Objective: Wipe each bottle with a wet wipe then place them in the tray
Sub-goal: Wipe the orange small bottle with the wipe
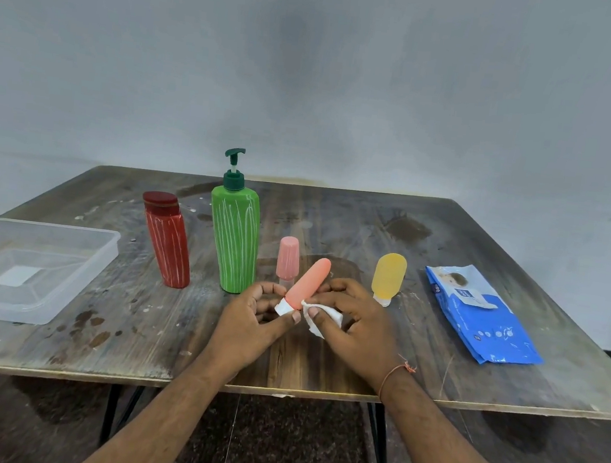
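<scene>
My left hand (pixel 252 318) grips the white cap end of a small orange bottle (pixel 309 281), which tilts up and away over the table. My right hand (pixel 352 322) pinches a crumpled white wet wipe (pixel 324 317) against the bottle's lower part. A red bottle (pixel 167 240), a tall green pump bottle (pixel 233 240), a small pink bottle (pixel 288 258) and a small yellow bottle (pixel 388 277) stand on the table. The clear plastic tray (pixel 25 268) lies at the left with no bottle in it.
A blue wet wipe pack (pixel 481 316) lies flat at the right of the worn wooden table (pixel 319 362). The tray overhangs the table's left edge. A grey wall rises behind the table.
</scene>
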A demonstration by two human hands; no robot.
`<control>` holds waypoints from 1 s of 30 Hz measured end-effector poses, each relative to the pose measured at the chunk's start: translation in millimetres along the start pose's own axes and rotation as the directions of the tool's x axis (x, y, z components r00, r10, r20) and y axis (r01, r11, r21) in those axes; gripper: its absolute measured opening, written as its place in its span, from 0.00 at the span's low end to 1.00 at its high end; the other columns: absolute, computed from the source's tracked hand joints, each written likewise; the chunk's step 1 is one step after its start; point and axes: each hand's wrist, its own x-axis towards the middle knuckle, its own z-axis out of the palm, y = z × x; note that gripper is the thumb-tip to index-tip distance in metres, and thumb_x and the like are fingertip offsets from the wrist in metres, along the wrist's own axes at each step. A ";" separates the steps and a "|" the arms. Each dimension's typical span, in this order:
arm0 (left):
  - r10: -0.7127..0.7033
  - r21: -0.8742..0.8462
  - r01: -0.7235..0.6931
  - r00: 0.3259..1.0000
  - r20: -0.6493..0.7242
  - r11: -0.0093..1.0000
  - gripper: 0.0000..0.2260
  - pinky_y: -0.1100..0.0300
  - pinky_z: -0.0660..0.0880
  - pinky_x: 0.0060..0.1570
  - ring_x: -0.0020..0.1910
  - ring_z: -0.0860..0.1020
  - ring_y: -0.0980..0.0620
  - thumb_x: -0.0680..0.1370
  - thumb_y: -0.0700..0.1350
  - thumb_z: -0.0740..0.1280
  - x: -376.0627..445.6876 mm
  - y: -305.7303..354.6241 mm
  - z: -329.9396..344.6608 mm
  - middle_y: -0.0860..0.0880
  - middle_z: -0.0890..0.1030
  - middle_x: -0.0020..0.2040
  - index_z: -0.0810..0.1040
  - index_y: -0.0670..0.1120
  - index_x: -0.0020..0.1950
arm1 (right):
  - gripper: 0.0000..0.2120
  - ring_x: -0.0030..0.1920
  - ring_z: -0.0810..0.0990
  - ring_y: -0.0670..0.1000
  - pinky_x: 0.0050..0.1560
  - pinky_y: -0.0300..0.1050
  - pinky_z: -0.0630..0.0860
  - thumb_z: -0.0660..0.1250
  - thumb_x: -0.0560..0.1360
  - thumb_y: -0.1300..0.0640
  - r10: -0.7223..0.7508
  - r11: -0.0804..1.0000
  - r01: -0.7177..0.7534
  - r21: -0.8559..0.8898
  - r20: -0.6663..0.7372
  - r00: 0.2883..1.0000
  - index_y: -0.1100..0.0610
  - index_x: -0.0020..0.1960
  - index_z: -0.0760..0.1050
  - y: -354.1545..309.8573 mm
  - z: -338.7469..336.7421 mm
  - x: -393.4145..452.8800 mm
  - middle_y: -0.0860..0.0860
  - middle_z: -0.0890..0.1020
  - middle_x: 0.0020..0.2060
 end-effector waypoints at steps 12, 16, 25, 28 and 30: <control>-0.002 -0.024 0.003 0.999 0.032 1.000 0.16 0.64 0.77 0.57 0.57 0.85 0.59 0.78 0.43 0.77 0.5 -0.5 -1.6 0.57 0.88 0.55 0.79 0.53 0.64 | 0.09 0.72 0.73 0.41 0.63 0.26 0.71 0.77 0.79 0.52 0.074 0.989 -0.083 0.126 0.075 0.994 0.43 0.58 0.88 6.5 2.7 4.4 0.43 0.78 0.67; -0.004 -0.026 0.005 0.999 0.032 1.000 0.16 0.63 0.78 0.57 0.56 0.85 0.58 0.78 0.43 0.77 2.0 -2.3 -1.6 0.56 0.88 0.55 0.79 0.53 0.64 | 0.10 0.72 0.71 0.33 0.64 0.25 0.70 0.76 0.79 0.53 0.100 0.976 -0.122 0.182 0.123 0.987 0.44 0.59 0.88 5.7 0.8 4.6 0.39 0.78 0.69; 0.032 0.026 -0.032 0.999 0.006 0.999 0.19 0.69 0.79 0.51 0.53 0.85 0.59 0.74 0.42 0.80 4.3 -6.8 1.7 0.57 0.88 0.53 0.80 0.53 0.62 | 0.08 0.60 0.81 0.45 0.56 0.35 0.78 0.76 0.79 0.53 0.100 0.969 -0.126 0.212 0.128 0.987 0.44 0.57 0.88 4.6 1.7 5.1 0.43 0.81 0.56; 0.053 0.066 -0.052 0.998 -0.017 0.996 0.20 0.58 0.82 0.53 0.52 0.86 0.56 0.72 0.44 0.82 6.6 -11.4 2.2 0.57 0.88 0.53 0.81 0.55 0.61 | 0.08 0.60 0.81 0.44 0.56 0.33 0.78 0.76 0.80 0.53 0.113 0.967 -0.141 0.212 0.139 0.984 0.43 0.57 0.88 4.8 1.1 5.3 0.40 0.82 0.56; 0.062 0.072 -0.060 0.998 -0.028 0.996 0.21 0.56 0.83 0.54 0.52 0.86 0.56 0.70 0.44 0.83 7.6 -13.8 2.1 0.57 0.88 0.53 0.81 0.56 0.59 | 0.08 0.59 0.81 0.42 0.55 0.32 0.78 0.75 0.80 0.52 0.119 0.967 -0.148 0.205 0.145 0.982 0.40 0.57 0.86 4.1 1.2 5.5 0.40 0.82 0.55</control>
